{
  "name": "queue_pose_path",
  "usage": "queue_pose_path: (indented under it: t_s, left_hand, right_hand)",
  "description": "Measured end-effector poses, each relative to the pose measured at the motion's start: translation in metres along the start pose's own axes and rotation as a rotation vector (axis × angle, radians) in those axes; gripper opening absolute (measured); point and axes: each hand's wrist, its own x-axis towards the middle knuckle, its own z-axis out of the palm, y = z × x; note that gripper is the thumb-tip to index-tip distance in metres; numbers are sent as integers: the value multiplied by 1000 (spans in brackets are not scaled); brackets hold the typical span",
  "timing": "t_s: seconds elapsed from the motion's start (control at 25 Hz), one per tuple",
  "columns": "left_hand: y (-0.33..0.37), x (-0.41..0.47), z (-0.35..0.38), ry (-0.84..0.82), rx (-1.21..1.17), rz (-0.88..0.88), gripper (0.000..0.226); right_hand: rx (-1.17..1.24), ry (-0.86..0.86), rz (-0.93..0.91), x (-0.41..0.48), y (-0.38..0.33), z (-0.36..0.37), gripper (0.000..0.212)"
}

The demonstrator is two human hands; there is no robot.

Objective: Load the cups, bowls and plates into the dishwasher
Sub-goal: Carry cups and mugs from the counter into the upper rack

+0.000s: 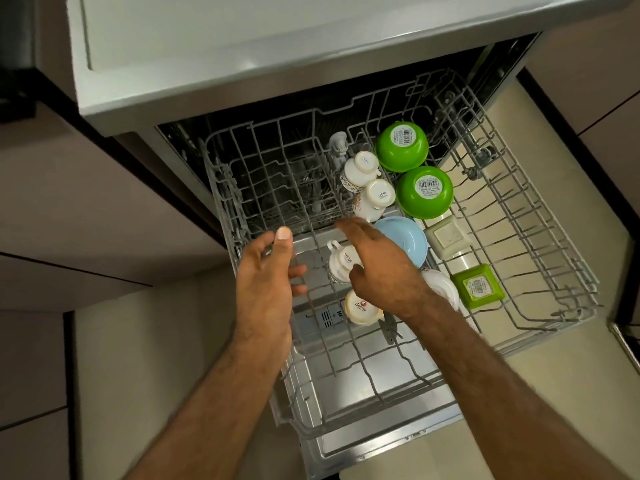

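The grey wire dishwasher rack [540,237] is pulled out over the open door. Upside down in it stand two green bowls [401,147] [424,192], several white cups [362,166] [375,199], a light blue bowl [405,237], a white square dish [446,237], a green square dish [478,285] and another cup [360,306]. My right hand [384,268] hovers over a white cup [341,263], fingers straight, thumb by the cup; I cannot tell if it touches. My left hand [270,271] is open above the rack's left side, holding nothing.
The left half of the rack [270,181] holds no dishes. A white countertop [242,46] overhangs the dishwasher at the top. Cabinet fronts [86,202] flank the left; the beige floor [156,341] lies on both sides of the open door [381,441].
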Motion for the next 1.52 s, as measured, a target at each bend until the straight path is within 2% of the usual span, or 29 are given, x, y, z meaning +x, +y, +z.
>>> queue_pose_path:
  t_s: [0.2,0.36,0.52,0.64,0.92,1.08,1.32,1.52]
  left_hand:
    - [44,-16,-15,-133,323,236,69]
    - [88,-47,-44,-189,758,526,74]
    - [141,-89,-104,-128,1059,766,76]
    - [179,-119,-147,-65,1226,883,76]
    - [277,-205,-264,22,1263,960,73]
    - [314,-239,-323,123,1257,979,74]
    - [350,-267,-387,233,1267,992,79]
    - [371,-263,-415,281,1257,982,80]
  right_hand:
    - [3,148,16,-9,-46,-20,73]
    - [-79,194,12,-32,-104,-48,73]
    - [-152,239,-75,-67,-191,-80,73]
    - [-190,253,-108,-88,-255,-100,73]
    - [-264,288,-269,-139,-427,-142,72]
    - [-294,314,-336,-156,-496,-149,74]
    - [-389,286,-386,-175,-566,-146,83]
    - [-396,269,-415,-164,-598,-145,84]
